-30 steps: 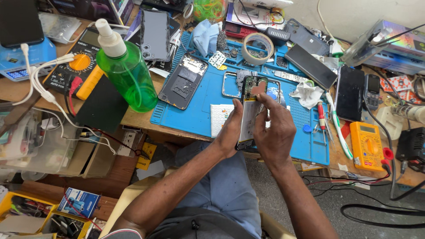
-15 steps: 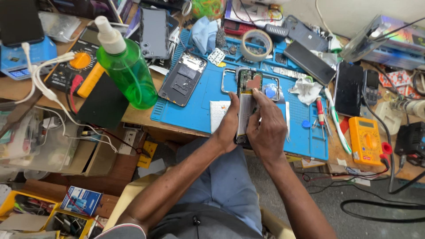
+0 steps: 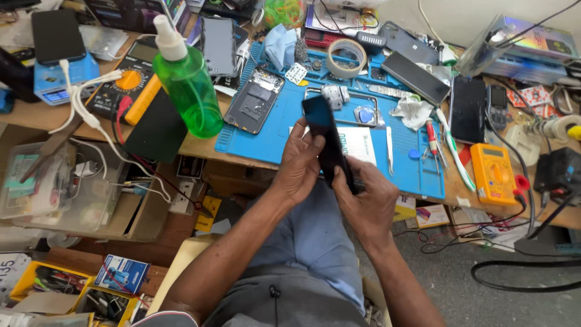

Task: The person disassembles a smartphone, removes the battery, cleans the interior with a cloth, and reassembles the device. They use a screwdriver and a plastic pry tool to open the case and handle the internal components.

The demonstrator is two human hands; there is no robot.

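- Cluttered counter [image 3: 200, 148] fills the upper frame, blue repair mat [image 3: 417, 172] at centre.
- Dark phone [image 3: 327, 142], now turned edge-on with its open back hidden, sits mid-frame.
- Left hand [image 3: 299, 163] wraps its side; right hand [image 3: 366, 200] clasps the lower end.

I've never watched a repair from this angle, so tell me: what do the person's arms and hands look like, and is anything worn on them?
Both forearms are bare from the elbow down. The left hand and right hand wear no gloves, and no ring, watch or strap shows. Fingernails are short. A grey sleeve edge with a reddish trim shows near the left upper arm.
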